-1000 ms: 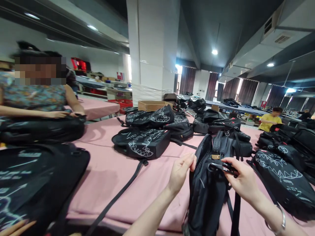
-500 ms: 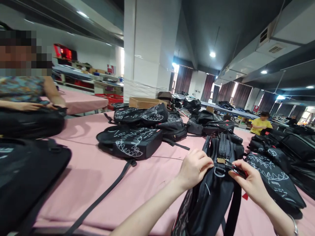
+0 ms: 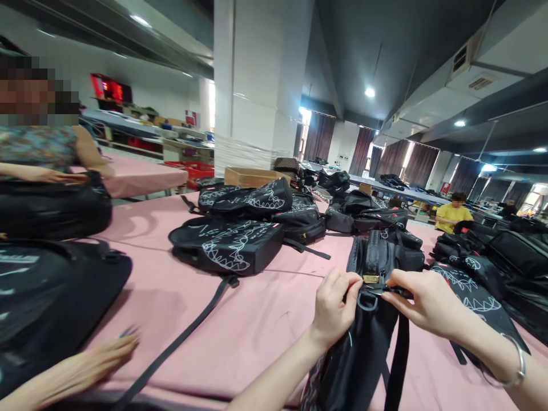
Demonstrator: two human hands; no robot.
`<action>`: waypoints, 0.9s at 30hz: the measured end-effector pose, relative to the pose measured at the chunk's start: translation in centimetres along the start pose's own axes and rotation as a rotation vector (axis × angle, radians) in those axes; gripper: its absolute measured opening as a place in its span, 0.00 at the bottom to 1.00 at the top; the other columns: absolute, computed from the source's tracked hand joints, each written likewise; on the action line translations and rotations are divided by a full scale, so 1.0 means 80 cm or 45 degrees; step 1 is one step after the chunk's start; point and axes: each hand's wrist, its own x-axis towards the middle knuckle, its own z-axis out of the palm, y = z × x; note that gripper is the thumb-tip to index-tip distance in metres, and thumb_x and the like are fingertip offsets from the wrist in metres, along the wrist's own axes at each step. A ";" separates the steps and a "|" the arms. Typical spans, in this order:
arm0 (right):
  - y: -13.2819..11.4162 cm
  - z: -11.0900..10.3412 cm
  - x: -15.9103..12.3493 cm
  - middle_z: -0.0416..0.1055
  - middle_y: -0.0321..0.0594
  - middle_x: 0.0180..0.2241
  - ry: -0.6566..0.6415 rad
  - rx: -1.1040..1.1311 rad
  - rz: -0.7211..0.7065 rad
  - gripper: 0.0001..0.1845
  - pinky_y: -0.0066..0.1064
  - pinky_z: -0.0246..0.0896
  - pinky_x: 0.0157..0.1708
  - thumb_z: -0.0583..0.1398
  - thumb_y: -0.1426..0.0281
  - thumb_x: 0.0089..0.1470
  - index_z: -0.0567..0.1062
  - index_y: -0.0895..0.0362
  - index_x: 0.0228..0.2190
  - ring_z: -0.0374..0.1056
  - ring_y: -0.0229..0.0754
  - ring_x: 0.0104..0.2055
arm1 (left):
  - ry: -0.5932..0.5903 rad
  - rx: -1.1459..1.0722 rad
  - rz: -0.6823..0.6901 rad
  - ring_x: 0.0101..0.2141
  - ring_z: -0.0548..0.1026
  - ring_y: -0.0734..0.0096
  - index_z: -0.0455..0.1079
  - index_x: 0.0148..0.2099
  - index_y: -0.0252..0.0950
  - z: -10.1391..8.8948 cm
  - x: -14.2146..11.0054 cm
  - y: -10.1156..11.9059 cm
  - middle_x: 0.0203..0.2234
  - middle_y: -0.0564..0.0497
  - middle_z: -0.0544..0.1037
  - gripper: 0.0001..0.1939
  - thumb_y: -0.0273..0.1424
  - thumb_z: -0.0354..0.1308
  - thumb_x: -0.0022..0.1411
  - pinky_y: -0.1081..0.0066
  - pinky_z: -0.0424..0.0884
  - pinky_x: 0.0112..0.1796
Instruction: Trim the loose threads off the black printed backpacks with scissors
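Observation:
A black backpack (image 3: 363, 348) stands upright in front of me on the pink table (image 3: 252, 319). My left hand (image 3: 334, 308) is closed in a pinch on the backpack's top edge, beside a small gold tag (image 3: 370, 279). My right hand (image 3: 422, 302) is closed on a small black clip or zipper pull at the top of the same backpack. A silver bracelet (image 3: 514, 365) sits on my right wrist. A black strap (image 3: 396, 365) hangs down the backpack's front.
Several black backpacks with white line drawings (image 3: 231, 245) lie across the table. A person in a patterned top (image 3: 38, 154) handles a bag at the left. Another person's hand (image 3: 98, 359) reaches in at the lower left. A person in yellow (image 3: 454, 214) sits far right. A white pillar (image 3: 257, 85) stands behind.
Both my hands have come closer together at the backpack's top, and the bag's opening has narrowed. Another person's hand has come into view at the lower left.

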 end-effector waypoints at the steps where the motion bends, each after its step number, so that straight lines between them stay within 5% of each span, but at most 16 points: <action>1: -0.002 -0.001 0.003 0.71 0.35 0.21 -0.023 -0.033 0.001 0.11 0.25 0.50 0.21 0.52 0.62 0.57 0.68 0.54 0.28 0.67 0.37 0.22 | 0.002 -0.002 0.001 0.28 0.69 0.70 0.67 0.32 0.36 0.000 -0.001 0.000 0.25 0.49 0.71 0.06 0.25 0.50 0.59 0.70 0.67 0.31; 9: -0.003 0.004 0.013 0.70 0.34 0.19 -0.039 -0.073 -0.043 0.11 0.25 0.46 0.20 0.54 0.64 0.55 0.68 0.54 0.24 0.66 0.36 0.21 | 0.001 -0.024 -0.005 0.29 0.69 0.70 0.67 0.32 0.36 0.003 -0.003 0.002 0.26 0.49 0.71 0.06 0.26 0.50 0.59 0.70 0.67 0.32; 14: -0.001 0.015 0.006 0.73 0.36 0.23 0.018 0.058 0.007 0.11 0.24 0.52 0.23 0.52 0.64 0.57 0.69 0.55 0.27 0.68 0.37 0.24 | 0.106 -0.311 -0.298 0.30 0.70 0.69 0.66 0.29 0.36 -0.013 -0.010 0.000 0.25 0.50 0.70 0.13 0.32 0.45 0.63 0.68 0.68 0.34; 17: 0.003 0.024 -0.001 0.74 0.37 0.26 0.049 0.130 0.071 0.11 0.25 0.56 0.24 0.53 0.62 0.56 0.70 0.55 0.29 0.69 0.38 0.25 | -0.040 -0.475 -0.285 0.41 0.70 0.62 0.69 0.36 0.36 -0.036 -0.028 -0.005 0.35 0.44 0.71 0.20 0.40 0.39 0.64 0.62 0.68 0.41; 19: 0.006 0.032 -0.004 0.75 0.38 0.27 0.080 0.157 0.088 0.11 0.25 0.57 0.24 0.53 0.61 0.56 0.70 0.55 0.30 0.69 0.38 0.24 | -0.155 -0.387 -0.181 0.48 0.67 0.57 0.66 0.47 0.37 -0.049 -0.042 -0.006 0.45 0.41 0.67 0.22 0.46 0.47 0.59 0.60 0.67 0.45; 22: 0.007 0.044 -0.009 0.75 0.40 0.28 0.144 0.195 0.097 0.12 0.25 0.59 0.23 0.53 0.61 0.56 0.70 0.56 0.31 0.69 0.37 0.23 | -0.222 -0.077 -0.054 0.45 0.68 0.59 0.63 0.52 0.39 -0.058 -0.058 0.000 0.43 0.42 0.68 0.26 0.39 0.60 0.52 0.61 0.68 0.44; 27: -0.003 0.061 -0.020 0.75 0.41 0.29 0.296 0.205 0.111 0.11 0.24 0.62 0.24 0.53 0.63 0.57 0.69 0.57 0.34 0.70 0.37 0.24 | -0.121 0.173 -0.075 0.31 0.70 0.71 0.68 0.39 0.37 -0.050 -0.066 0.013 0.28 0.50 0.70 0.07 0.23 0.52 0.58 0.71 0.69 0.33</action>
